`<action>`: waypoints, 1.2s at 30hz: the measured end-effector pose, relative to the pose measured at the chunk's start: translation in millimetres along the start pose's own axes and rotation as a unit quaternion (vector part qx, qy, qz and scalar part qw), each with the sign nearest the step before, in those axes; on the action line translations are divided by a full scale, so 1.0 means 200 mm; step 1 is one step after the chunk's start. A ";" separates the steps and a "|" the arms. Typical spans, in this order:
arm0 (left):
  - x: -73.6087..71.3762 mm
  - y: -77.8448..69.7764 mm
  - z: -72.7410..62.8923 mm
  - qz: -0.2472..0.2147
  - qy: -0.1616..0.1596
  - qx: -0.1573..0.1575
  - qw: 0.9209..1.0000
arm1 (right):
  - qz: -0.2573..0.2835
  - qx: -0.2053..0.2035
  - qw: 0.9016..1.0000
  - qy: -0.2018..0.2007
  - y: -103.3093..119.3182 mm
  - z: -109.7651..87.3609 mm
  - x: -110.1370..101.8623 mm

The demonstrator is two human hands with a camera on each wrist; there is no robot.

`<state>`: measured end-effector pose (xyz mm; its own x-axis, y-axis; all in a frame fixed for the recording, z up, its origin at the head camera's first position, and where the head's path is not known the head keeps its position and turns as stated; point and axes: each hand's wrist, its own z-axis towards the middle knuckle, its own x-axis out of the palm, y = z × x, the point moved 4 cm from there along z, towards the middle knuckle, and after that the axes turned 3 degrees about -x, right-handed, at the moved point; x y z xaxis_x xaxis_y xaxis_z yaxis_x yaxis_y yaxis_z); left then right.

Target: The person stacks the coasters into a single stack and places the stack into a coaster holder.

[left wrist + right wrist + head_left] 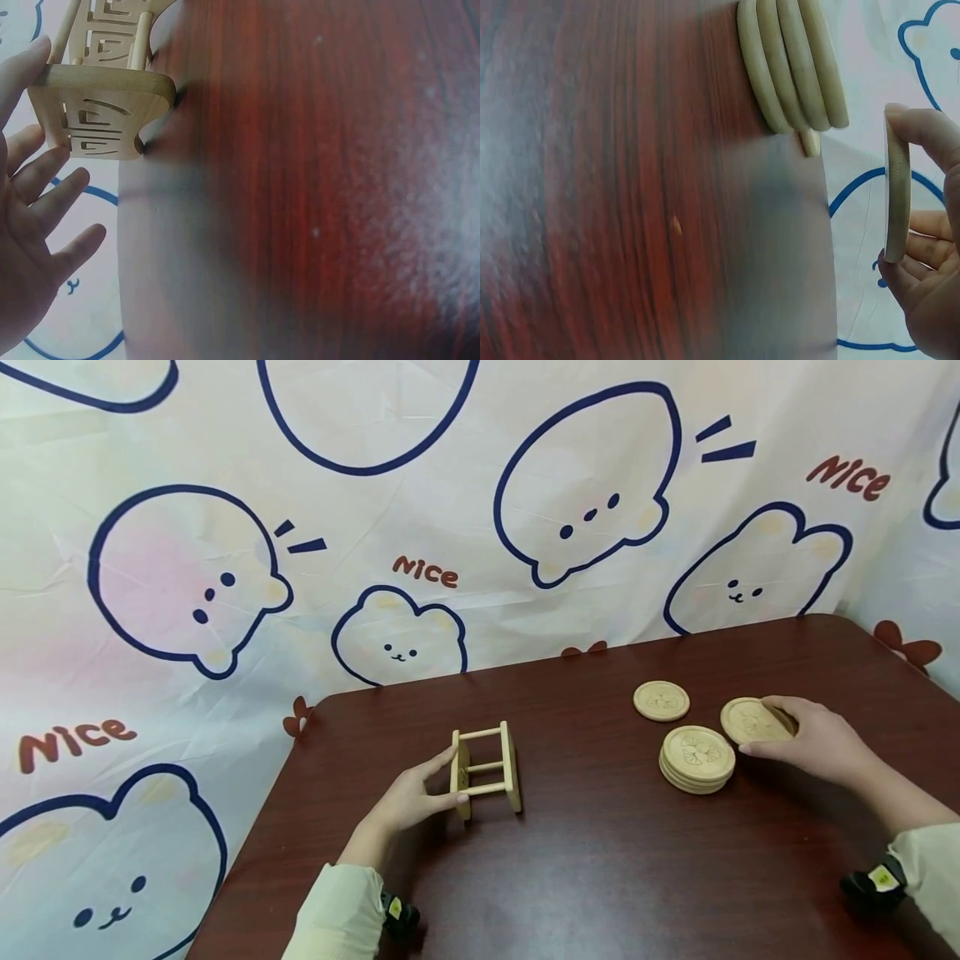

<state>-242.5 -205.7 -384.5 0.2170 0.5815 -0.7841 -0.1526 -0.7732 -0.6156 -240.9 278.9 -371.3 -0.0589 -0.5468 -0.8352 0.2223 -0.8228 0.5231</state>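
Note:
My left hand (411, 797) holds the left side panel of a small wooden coaster rack (507, 768), thumb and finger at the panel's edges. The left wrist view shows the cut-out pattern in the panel (105, 120); the other fingers are spread. My right hand (825, 745) pinches a round wooden coaster (750, 720) by its rim between thumb and fingers. In the right wrist view that coaster (898, 195) is held raised off the table, edge-on. Beside it stands a stack of several coasters (697, 753) with a carved fruit-slice pattern on top.
One more coaster (661, 701) lies flat behind the stack. The dark brown table (585, 860) ends at a cloth backdrop (525, 610) printed with bear faces. Between the rack and the stack runs a stretch of tabletop.

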 end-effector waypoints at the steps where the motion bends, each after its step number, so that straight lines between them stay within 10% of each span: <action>1: 0.00 0.00 0.00 0.000 0.000 -0.001 1.000 | 0.002 -0.002 1.000 -0.001 0.01 0.00 0.00; 36: 0.00 0.01 0.01 -0.003 0.000 -0.003 1.000 | 0.042 -0.066 0.997 0.010 0.22 0.00 0.14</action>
<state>-244.5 -206.1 -386.0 0.2184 0.5853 -0.7808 -0.1463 -0.7715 -0.6192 -233.3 227.4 -372.0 -0.0150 -0.6080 -0.7938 0.3514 -0.7465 0.5651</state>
